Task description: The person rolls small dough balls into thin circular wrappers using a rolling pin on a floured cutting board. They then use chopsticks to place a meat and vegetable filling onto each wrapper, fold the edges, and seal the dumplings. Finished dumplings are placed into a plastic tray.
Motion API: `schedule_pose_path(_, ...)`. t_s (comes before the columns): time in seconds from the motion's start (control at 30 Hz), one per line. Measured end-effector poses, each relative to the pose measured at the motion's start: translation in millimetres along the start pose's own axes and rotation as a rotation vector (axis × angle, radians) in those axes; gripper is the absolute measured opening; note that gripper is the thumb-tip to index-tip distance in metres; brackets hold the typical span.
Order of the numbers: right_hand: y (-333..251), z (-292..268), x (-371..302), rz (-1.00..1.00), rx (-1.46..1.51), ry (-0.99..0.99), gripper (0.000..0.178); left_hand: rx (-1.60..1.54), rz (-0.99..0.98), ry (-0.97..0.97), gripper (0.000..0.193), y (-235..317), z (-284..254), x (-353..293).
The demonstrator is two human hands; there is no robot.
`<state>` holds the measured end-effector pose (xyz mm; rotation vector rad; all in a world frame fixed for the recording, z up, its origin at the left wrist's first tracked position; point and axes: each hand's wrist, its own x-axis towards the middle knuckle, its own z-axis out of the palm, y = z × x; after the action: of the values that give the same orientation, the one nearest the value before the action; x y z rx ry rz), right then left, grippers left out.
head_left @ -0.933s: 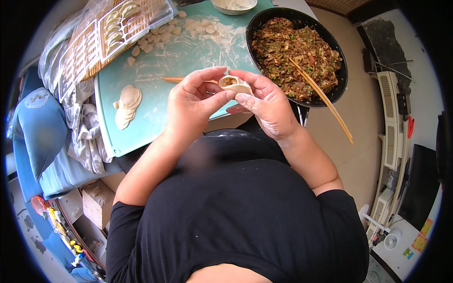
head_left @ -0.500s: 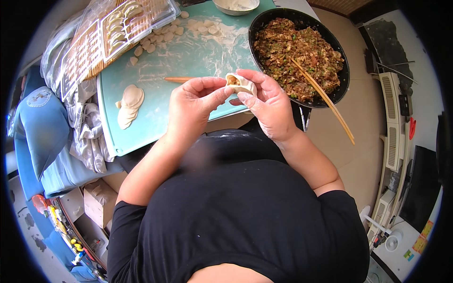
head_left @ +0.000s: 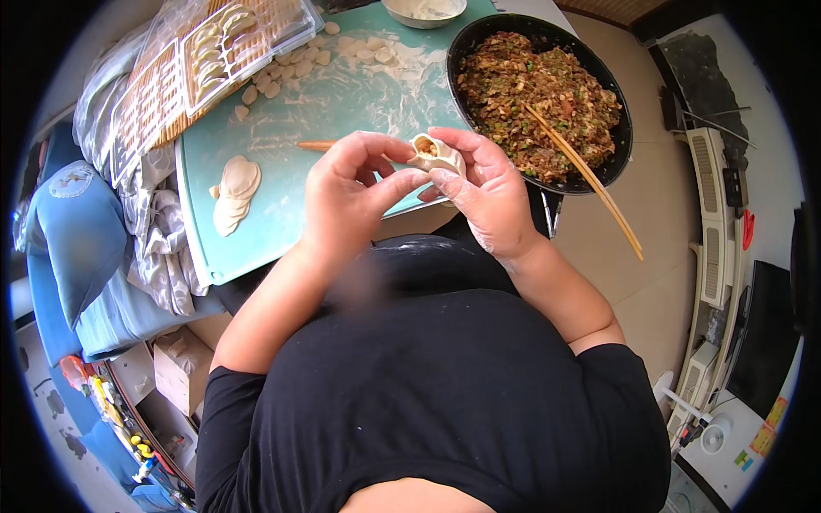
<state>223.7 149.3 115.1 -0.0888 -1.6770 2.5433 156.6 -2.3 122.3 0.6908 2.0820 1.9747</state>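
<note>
Head view: right hand (head_left: 496, 192) pinches the dumpling (head_left: 443, 156) at its fingertips; left hand (head_left: 340, 195) meets its open end, whether pinching I cannot tell. Probably light, soft, easily torn: best held by the dough edge.

Wrappers (head_left: 235, 192) lie left of the dumpling (head_left: 443, 157), the pan (head_left: 556, 36) right.
</note>
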Motion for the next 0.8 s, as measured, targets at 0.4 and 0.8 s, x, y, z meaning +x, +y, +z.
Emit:
schedule_pose_path(0.4,0.8,-1.1,-2.2,0.044,-0.091,-0.074,0.035,-0.074,-0.329,-0.144,0.020,10.2,-13.8,14.9)
schedule_pose_path(0.8,1.7,-3.9,2.4,0.040,0.003,-0.065,0.035,-0.086,-0.153,-0.076,0.018,-2.7,-5.3,3.0)
